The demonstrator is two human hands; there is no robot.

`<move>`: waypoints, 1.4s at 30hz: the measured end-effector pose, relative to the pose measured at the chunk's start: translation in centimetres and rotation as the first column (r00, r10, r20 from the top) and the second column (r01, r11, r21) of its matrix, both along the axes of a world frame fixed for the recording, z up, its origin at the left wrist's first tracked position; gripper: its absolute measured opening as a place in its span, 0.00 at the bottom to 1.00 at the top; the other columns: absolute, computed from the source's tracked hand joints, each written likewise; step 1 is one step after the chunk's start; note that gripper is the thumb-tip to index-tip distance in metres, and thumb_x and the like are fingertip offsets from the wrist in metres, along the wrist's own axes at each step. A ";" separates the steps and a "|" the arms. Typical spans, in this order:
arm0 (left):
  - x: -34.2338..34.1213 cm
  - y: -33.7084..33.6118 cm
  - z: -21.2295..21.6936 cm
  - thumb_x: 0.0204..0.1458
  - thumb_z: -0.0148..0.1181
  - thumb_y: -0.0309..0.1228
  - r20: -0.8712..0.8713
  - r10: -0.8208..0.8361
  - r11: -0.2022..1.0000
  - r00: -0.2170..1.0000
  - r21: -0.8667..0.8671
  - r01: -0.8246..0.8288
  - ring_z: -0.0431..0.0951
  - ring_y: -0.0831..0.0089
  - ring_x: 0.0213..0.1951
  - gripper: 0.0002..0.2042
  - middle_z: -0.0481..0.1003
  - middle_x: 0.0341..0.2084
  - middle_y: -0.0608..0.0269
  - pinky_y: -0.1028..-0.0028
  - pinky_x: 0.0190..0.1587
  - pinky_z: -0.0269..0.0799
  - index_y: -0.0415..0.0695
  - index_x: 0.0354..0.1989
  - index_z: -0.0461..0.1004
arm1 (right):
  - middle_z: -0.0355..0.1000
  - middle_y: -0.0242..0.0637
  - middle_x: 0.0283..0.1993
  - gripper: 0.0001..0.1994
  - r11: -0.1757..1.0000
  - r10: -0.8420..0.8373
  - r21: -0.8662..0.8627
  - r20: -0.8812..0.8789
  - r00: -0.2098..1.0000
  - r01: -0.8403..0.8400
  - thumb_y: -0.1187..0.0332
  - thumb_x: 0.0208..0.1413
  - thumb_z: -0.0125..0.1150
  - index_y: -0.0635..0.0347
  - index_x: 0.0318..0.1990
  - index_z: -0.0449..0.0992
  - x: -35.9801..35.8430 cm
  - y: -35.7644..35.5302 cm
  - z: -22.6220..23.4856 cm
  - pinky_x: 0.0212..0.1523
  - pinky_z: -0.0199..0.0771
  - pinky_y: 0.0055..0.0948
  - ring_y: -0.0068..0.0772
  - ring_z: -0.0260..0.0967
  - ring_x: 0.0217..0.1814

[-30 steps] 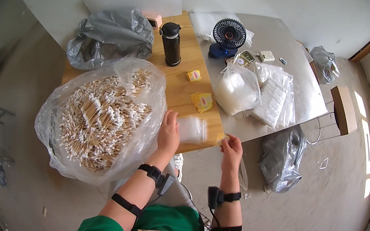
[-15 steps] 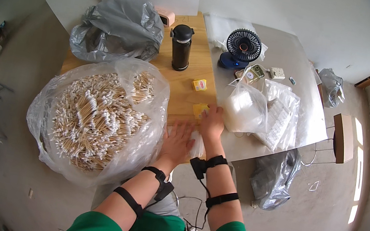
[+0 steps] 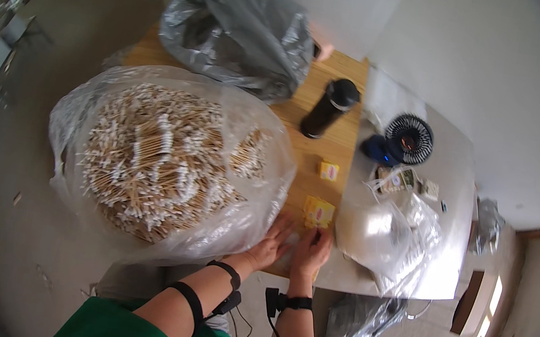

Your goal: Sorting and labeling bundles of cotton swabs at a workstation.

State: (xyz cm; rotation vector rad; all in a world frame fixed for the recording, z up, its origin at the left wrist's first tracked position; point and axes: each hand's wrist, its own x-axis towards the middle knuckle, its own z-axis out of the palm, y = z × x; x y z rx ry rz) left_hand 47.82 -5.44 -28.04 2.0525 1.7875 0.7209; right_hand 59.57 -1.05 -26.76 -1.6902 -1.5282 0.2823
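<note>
A clear plastic bag heaped with cotton swabs (image 3: 168, 158) fills the left of the wooden table. Beside its lower right edge, my left hand (image 3: 270, 246) lies on the tabletop with its fingers stretched out. A small patch of clear plastic (image 3: 291, 241) shows between my hands. My right hand (image 3: 311, 252) is closed, its fingers bent together just below some overlapping yellow cards (image 3: 318, 213); what it holds, if anything, is hidden. Farther up the table sits a small yellow packet (image 3: 329, 171).
A black bottle (image 3: 328, 110) stands behind the packet, near a crumpled grey plastic bag (image 3: 242, 35). On the right-hand grey table are a dark blue fan (image 3: 408, 140) and clear plastic bags with white contents (image 3: 373, 232). Another grey bag (image 3: 361, 327) lies below that table.
The view has turned and shifted, so the table appears tilted. My right hand has come off the yellow cards toward me, leaving them uncovered. My left hand stays flat near the swab bag.
</note>
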 end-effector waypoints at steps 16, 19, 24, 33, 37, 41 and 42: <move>-2.1 2.2 -2.3 0.50 0.52 0.39 0.259 0.136 0.977 0.956 0.123 -0.172 0.64 0.48 0.53 0.25 0.65 0.52 0.45 0.52 0.56 0.57 0.44 0.57 0.63 | 0.68 0.48 0.31 0.06 0.995 0.094 -0.025 0.060 0.994 -0.092 0.70 0.52 0.55 0.64 0.33 0.70 -0.2 0.1 -0.7 0.37 0.66 0.42 0.49 0.66 0.33; -5.2 3.8 -1.4 0.49 0.53 0.38 0.237 0.173 0.978 0.956 0.070 -0.194 0.63 0.48 0.54 0.26 0.63 0.53 0.45 0.53 0.57 0.56 0.43 0.58 0.62 | 0.68 0.48 0.32 0.07 0.996 0.082 -0.026 0.128 0.988 -0.080 0.69 0.53 0.54 0.64 0.33 0.70 0.4 -0.1 -1.6 0.37 0.65 0.43 0.50 0.66 0.34; -11.9 3.7 0.2 0.49 0.53 0.37 0.158 0.218 0.976 0.963 -0.048 -0.214 0.60 0.49 0.56 0.27 0.60 0.55 0.45 0.54 0.58 0.55 0.43 0.59 0.60 | 0.68 0.47 0.32 0.07 0.997 0.072 0.014 0.165 0.984 -0.075 0.68 0.55 0.53 0.64 0.33 0.70 0.8 0.0 -1.8 0.37 0.66 0.42 0.50 0.66 0.34; -25.1 -1.5 2.5 0.49 0.55 0.35 -0.006 0.271 0.916 0.963 -0.305 -0.260 0.55 0.51 0.60 0.29 0.55 0.58 0.46 0.57 0.61 0.52 0.42 0.61 0.56 | 0.69 0.50 0.36 0.10 0.999 -0.044 -0.017 0.241 0.970 0.049 0.66 0.58 0.51 0.65 0.39 0.70 2.9 1.0 -3.9 0.41 0.66 0.43 0.52 0.67 0.38; -28.0 -3.0 3.1 0.49 0.55 0.34 -0.021 0.298 0.858 0.954 -0.433 -0.277 0.52 0.51 0.61 0.30 0.53 0.60 0.46 0.58 0.62 0.50 0.41 0.62 0.55 | 0.67 0.49 0.35 0.09 0.998 0.030 -0.057 0.199 0.980 -0.019 0.68 0.58 0.51 0.66 0.39 0.68 1.4 0.9 -3.1 0.40 0.64 0.43 0.51 0.65 0.37; -28.5 -2.5 3.2 0.49 0.56 0.33 -0.001 0.281 0.796 0.960 -0.558 -0.234 0.50 0.52 0.63 0.32 0.51 0.62 0.47 0.59 0.63 0.49 0.41 0.63 0.53 | 0.67 0.51 0.34 0.07 1.000 0.030 -0.003 0.177 0.984 -0.030 0.71 0.57 0.50 0.66 0.36 0.69 -0.1 0.3 -2.5 0.39 0.64 0.43 0.51 0.64 0.36; -28.2 -1.8 3.1 0.49 0.56 0.33 0.007 0.260 0.785 0.966 -0.585 -0.207 0.50 0.52 0.63 0.32 0.50 0.62 0.47 0.59 0.63 0.49 0.41 0.63 0.52 | 0.67 0.51 0.34 0.07 1.000 0.006 -0.005 0.183 0.983 -0.005 0.71 0.57 0.50 0.66 0.36 0.69 0.2 0.2 -2.5 0.39 0.64 0.43 0.51 0.64 0.36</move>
